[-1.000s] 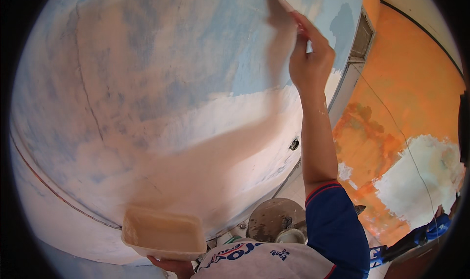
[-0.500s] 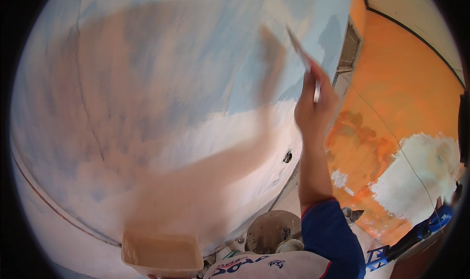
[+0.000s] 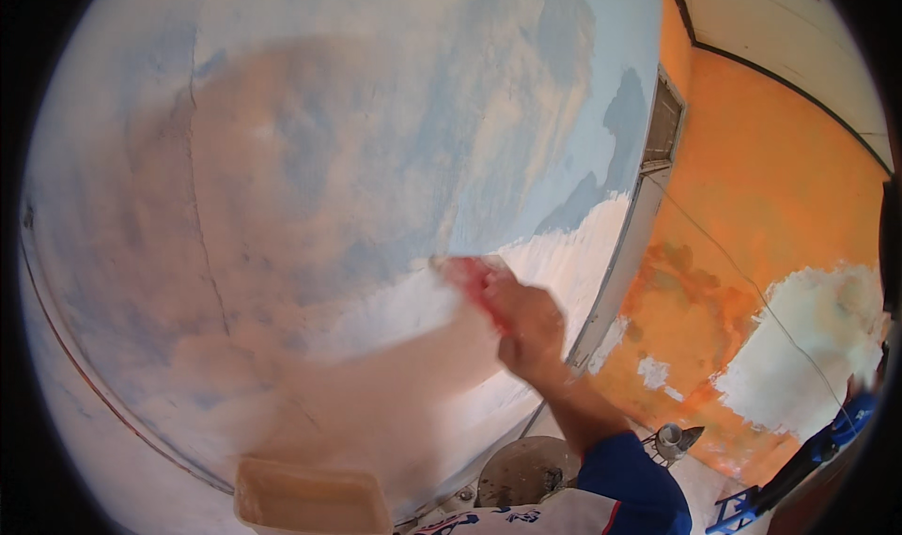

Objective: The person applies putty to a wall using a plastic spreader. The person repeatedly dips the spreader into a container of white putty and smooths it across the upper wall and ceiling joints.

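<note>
My right hand is closed round a flat paintbrush with a red handle. Motion blurs the brush, and its tip is at or very close to the wall. That tip lies along the border between a patchy blue-beige area above and fresh white paint below. A rectangular beige tub stands out at the lower left, below the hand's shadow. My left hand does not show; whatever supports the tub is hidden beneath the frame edge.
A round, stained container sits below my right arm. Beside the orange wall are a small metal can and a blue-and-black object. A thin cable hangs across that wall. A long crack runs down the painted wall.
My right hand has swept down and to the left with the paintbrush, from high on the wall to the white border. The view has shifted slightly; the tub stays at lower left.
</note>
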Tool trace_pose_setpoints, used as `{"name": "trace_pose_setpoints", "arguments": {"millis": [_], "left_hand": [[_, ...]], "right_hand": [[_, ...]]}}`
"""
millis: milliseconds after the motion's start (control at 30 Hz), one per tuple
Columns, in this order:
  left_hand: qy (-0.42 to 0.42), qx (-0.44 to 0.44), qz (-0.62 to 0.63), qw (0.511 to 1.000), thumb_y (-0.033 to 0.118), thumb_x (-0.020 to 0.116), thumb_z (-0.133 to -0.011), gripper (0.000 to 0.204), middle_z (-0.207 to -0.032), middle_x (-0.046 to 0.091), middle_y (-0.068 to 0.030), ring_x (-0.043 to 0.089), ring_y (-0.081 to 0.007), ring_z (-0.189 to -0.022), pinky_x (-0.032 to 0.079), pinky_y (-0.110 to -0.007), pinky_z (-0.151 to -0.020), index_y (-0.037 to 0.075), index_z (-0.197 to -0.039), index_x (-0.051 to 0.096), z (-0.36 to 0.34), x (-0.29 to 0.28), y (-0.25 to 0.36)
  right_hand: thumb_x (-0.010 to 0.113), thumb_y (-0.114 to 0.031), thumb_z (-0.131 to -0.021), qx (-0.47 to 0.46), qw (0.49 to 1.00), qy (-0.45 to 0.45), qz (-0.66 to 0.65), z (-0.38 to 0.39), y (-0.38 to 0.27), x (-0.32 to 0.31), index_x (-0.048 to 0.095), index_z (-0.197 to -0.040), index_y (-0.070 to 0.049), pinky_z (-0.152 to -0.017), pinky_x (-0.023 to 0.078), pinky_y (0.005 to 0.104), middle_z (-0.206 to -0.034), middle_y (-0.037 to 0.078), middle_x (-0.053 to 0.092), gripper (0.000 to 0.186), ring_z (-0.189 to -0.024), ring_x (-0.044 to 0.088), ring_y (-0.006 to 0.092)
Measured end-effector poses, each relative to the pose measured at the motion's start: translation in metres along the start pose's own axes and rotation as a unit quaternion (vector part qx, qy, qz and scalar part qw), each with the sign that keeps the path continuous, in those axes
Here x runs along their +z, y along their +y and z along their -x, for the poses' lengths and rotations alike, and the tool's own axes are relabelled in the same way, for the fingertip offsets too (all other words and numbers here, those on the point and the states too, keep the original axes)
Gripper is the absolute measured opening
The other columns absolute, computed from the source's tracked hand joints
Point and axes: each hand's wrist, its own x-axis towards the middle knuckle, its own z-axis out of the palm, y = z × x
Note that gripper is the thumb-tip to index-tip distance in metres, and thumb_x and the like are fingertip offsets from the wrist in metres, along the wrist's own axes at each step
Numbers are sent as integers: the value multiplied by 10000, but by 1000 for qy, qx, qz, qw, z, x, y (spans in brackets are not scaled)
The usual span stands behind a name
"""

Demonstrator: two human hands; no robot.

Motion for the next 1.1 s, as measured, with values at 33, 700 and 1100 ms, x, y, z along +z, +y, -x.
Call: {"name": "trace_pose_setpoints", "arguments": {"millis": [33, 700, 1100], "left_hand": [[3, 6, -3, 1000, 740, 390, -911, 829, -1475, 505, -137, 496, -377, -1317, 428, -585, -1076, 154, -1495, 452, 1, 0, 3], [19, 40, -6, 999, 734, 371, -926, 819, -1454, 526, -137, 517, -369, -1296, 449, -579, -1058, 146, -1489, 460, 5, 2, 15], [-14, 46, 69, 996, 702, 378, -947, 783, -1402, 569, -122, 560, -323, -1242, 496, -536, -1006, 132, -1474, 479, -6, -12, 7]], "right_hand": [[563, 37, -917, 48, 999, -2, -21, -15, 7, -10, 707, -1131, 14, -880, 557, 358, -1089, 180, 742, 259, -1013, 725, 313], [576, 92, -821, -113, 993, -39, -24, -61, 19, -28, 709, -1177, -44, -845, 581, 400, -1131, 159, 726, 404, -1001, 720, 319], [619, -186, -958, -106, 974, 185, 78, -270, 125, -40, 733, -1147, -74, -700, 533, 344, -893, 164, 735, 248, -764, 692, 273]]}}
